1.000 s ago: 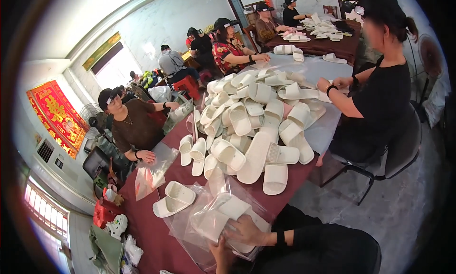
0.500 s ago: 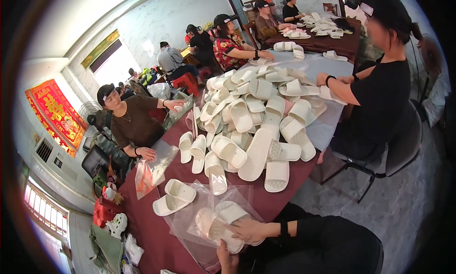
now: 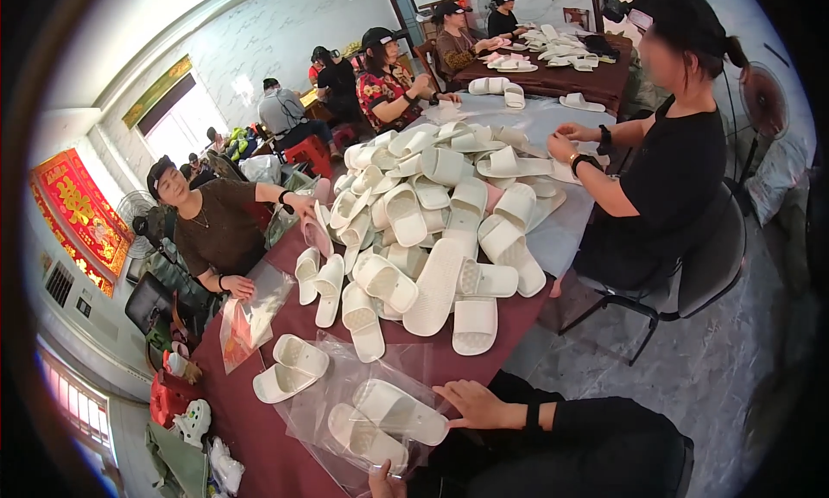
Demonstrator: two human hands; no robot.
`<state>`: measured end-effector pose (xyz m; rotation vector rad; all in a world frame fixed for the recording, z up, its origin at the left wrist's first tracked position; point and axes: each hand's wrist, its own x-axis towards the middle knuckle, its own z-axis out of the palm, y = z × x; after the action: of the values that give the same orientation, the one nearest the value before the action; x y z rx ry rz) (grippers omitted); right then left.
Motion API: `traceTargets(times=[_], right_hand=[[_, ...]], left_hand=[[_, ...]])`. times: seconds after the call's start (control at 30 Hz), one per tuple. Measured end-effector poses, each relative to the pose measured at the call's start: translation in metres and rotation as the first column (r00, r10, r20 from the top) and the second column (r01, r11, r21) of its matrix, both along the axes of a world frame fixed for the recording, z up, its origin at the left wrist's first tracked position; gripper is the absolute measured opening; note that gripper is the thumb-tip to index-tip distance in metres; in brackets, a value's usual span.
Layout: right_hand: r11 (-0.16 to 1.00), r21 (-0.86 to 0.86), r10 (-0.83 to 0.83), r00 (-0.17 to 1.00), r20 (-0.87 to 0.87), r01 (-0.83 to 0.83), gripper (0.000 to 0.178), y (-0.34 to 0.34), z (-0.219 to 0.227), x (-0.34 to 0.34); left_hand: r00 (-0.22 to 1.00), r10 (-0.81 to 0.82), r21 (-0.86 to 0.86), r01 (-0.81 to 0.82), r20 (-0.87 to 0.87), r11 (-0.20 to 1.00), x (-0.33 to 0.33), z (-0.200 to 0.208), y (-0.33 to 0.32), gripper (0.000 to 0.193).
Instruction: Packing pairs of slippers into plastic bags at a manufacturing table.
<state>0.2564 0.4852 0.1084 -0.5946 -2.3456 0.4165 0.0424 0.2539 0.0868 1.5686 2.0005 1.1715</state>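
A pair of white slide slippers (image 3: 401, 412) lies side by side in a clear plastic bag (image 3: 315, 412) near the table's front edge. My left hand (image 3: 386, 481) is closed on the bag's near edge, beside one slipper's heel, its fingers partly hidden. From the right, my right hand (image 3: 477, 405) reaches to the other slipper's heel. Its fingers are bent at the bag's edge and seem to pinch the film. Left of the bag rests another pair of white slippers (image 3: 292, 368), outside it. Beyond, a large heap of white slippers (image 3: 423, 196) fills the table.
A co-worker in brown (image 3: 220, 230) at the left touches a pink slipper (image 3: 317, 230) and a clear bag (image 3: 250, 321). Another in black (image 3: 682, 161) sits on a chair at the right. A red bag (image 3: 177, 400) and a clog (image 3: 193, 422) are at the left edge.
My right hand has drawn back from the slippers' tops to a heel at the right. The slippers lie flatter and farther apart. The brown-clad co-worker's hand has moved to a pink slipper.
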Motion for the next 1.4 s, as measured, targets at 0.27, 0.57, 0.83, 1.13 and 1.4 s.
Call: traceTargets(times=[0.27, 0.57, 0.83, 1.13, 1.4], right_hand=[[0.975, -0.210, 0.079, 0.996, 0.029, -0.072, 0.045, -0.003, -0.007, -0.030], [0.944, -0.234, 0.165, 0.946, -0.278, -0.233, 0.019, -0.003, 0.003, -0.020], [0.965, -0.252, 0.071, 0.997, -0.005, -0.070, 0.036, 0.001, -0.005, -0.024], [0.952, -0.306, 0.005, 0.999, -0.032, -0.014, 0.025, 0.008, 0.000, -0.039], [0.948, -0.293, 0.088, 0.986, -0.140, -0.126, 0.008, 0.025, 0.003, -0.046]], left_hand=[[0.760, 0.289, -0.203, -0.209, 0.582, 0.957, 0.026, 0.004, -0.013, 0.024], [0.245, 0.243, -0.006, -0.691, 0.939, 0.723, 0.032, -0.018, 0.011, 0.051], [0.207, 0.311, -0.153, -0.551, 0.927, 0.821, 0.022, -0.007, 0.016, 0.046], [0.203, 0.221, -0.039, -0.646, 0.954, 0.763, 0.038, -0.001, 0.021, 0.025], [0.468, 0.298, -0.205, -0.239, 0.832, 0.949, 0.017, 0.041, 0.022, 0.030]])
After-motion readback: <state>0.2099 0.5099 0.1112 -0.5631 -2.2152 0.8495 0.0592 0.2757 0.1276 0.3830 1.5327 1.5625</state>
